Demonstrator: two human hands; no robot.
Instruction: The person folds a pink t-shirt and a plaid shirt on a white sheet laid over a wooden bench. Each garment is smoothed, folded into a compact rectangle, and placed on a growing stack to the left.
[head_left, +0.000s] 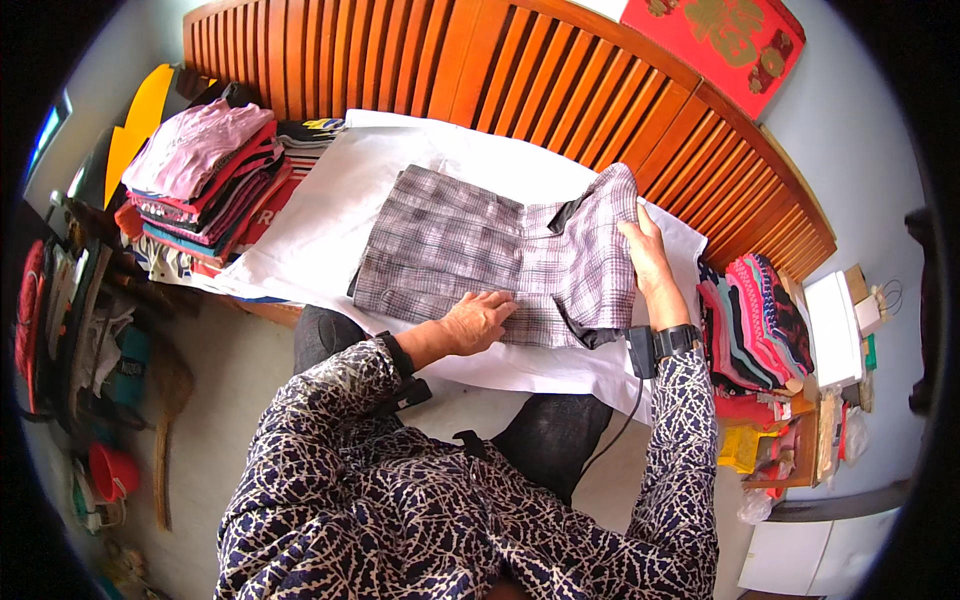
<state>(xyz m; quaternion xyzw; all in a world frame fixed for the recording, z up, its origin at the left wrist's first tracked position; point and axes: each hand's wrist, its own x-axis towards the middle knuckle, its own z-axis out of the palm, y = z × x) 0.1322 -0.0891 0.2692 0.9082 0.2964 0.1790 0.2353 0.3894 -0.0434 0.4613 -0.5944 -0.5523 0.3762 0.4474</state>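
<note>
A grey-and-white plaid sleeveless dress (450, 244) lies across a white sheet (300, 225) before me. Its pleated skirt points left and its bodice right; black lining shows at two openings along the bodice edges. My left hand (476, 322) rests flat near the waist seam, pressing the cloth and gripping nothing. At the right end, my right hand (649, 251) grips the bodice edge between thumb and fingers, most of which are hidden behind the cloth. The far corner of the bodice stands raised off the sheet.
A tall pile of folded clothes (202, 165) stands at the left end of the bed, another pile (757, 322) at the right. The slatted wooden headboard (465, 60) runs behind. A cable (630, 412) hangs from my right wrist. A red bucket (112, 471) sits lower left.
</note>
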